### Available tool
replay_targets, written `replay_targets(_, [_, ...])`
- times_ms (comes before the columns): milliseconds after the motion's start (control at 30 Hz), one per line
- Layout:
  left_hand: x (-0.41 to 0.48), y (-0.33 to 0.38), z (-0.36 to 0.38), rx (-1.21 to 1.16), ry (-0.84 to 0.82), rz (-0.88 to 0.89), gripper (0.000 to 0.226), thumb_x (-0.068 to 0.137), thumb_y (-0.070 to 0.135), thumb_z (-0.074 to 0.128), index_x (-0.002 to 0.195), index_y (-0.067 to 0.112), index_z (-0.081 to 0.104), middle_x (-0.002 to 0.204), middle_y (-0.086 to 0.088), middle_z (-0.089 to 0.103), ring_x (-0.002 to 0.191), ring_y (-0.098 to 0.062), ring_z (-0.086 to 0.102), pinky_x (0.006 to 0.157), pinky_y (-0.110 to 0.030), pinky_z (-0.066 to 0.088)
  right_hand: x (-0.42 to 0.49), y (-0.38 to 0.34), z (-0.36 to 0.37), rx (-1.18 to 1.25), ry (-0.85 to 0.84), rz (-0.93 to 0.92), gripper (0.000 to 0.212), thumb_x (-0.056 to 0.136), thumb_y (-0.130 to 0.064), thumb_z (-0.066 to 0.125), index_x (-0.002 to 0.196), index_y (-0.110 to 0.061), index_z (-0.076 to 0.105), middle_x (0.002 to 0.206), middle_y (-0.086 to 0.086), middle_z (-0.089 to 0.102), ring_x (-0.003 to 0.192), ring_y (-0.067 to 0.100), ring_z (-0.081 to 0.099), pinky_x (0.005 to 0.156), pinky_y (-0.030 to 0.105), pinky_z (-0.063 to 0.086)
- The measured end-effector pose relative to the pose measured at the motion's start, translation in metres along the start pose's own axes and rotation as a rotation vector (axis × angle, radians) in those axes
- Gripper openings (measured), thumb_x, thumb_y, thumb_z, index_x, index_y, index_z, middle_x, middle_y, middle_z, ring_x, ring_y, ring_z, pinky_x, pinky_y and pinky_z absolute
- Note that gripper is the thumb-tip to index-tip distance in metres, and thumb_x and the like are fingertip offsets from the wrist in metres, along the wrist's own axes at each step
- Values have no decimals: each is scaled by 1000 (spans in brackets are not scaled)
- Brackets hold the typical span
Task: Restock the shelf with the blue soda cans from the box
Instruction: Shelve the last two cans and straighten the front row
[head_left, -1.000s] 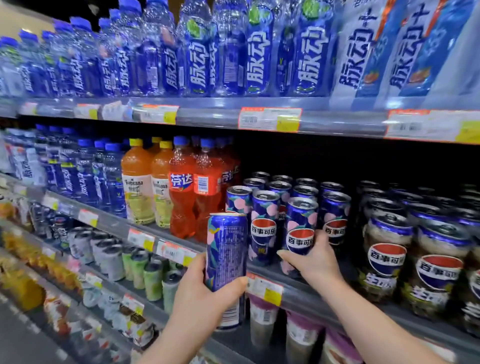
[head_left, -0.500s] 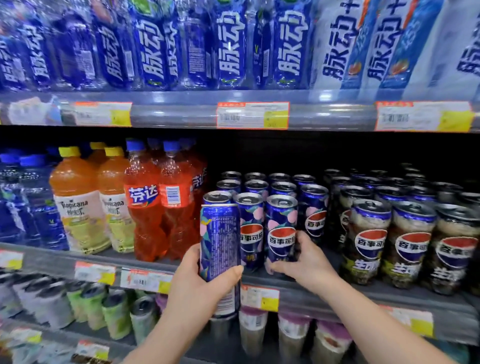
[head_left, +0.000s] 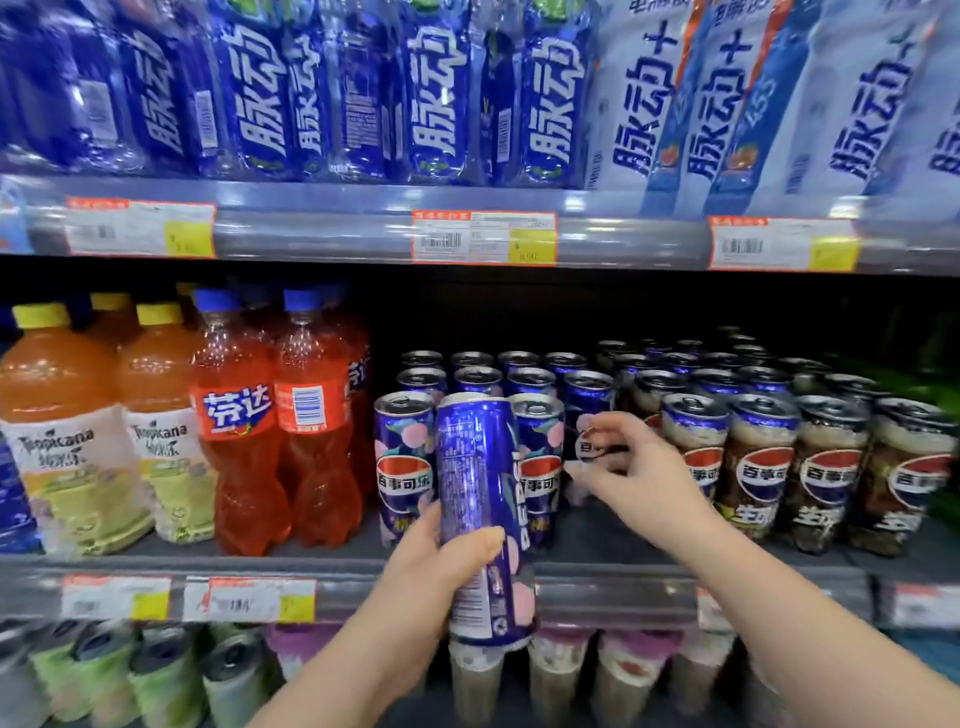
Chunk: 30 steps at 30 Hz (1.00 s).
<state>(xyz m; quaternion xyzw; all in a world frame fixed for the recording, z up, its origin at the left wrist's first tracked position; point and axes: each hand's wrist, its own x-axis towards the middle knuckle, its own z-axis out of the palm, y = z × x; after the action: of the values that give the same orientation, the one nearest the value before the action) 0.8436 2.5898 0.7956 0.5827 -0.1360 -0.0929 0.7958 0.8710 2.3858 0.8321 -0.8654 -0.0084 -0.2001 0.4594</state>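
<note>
middle shelf (head_left: 597, 525): I see a bare patch at its front edge, between the blue cans and the brown ones.
left hand (head_left: 431, 566): comes up from the bottom of my view, in front of the shelf's front edge.
left grip: grasping the blue soda can (head_left: 480, 493), with the thumb across its lower face and the fingers round the back.
blue soda can: off the shelf, upright with a slight tilt. Its base hangs below the front edge and its top is level with the tops of the front-row cans.
right hand (head_left: 641, 480): reaches in over the bare patch.
right grip: thumb and curled fingers pinch the second-row can (head_left: 587, 397), which stands back from the front edge.
blue cans (head_left: 402, 457): upright in rows from the front edge to the back, mid-shelf.
brown cans (head_left: 761, 467): just beside them, toward the right end.
orange soda bottles (head_left: 236, 441): left of the blue cans, at the front edge.
juice bottles (head_left: 67, 447): at the left end, touching the soda bottles.
upper shelf (head_left: 311, 234): carries blue water bottles (head_left: 431, 93), with price tags (head_left: 483, 236) on its front edge.
cups (head_left: 556, 675): below the middle shelf, beside pale cans (head_left: 156, 675); both are blurred.
</note>
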Motion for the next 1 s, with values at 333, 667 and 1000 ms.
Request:
replay_targets(333, [35, -1, 60, -384, -569, -246, 65, 35, 34, 84, 91, 3, 70, 82, -16, 67, 70, -28, 63, 66, -33, 52, -16, -50, -52, 564, -431, 50, 32, 78, -36, 57, 108, -25, 61, 107, 11, 69, 93, 23, 64, 79, 36, 50])
replay_targets(667, [37, -3, 61, 269, 33, 116, 25, 80, 23, 68, 103, 25, 60, 101, 3, 67, 84, -2, 65, 76, -22, 50, 5, -44, -77, 123, -93, 34, 88, 45, -39, 89, 123, -29, 51, 96, -10, 69, 79, 2, 69, 59, 14, 52])
replay_targets(1000, [38, -25, 2, 881, 127, 310, 9, 77, 19, 67, 72, 26, 64, 69, 5, 64, 64, -4, 56, 63, -22, 47, 24, -27, -39, -627, 12, 54, 87, 54, -64, 74, 123, -23, 40, 116, 2, 59, 88, 16, 48, 69, 28, 38])
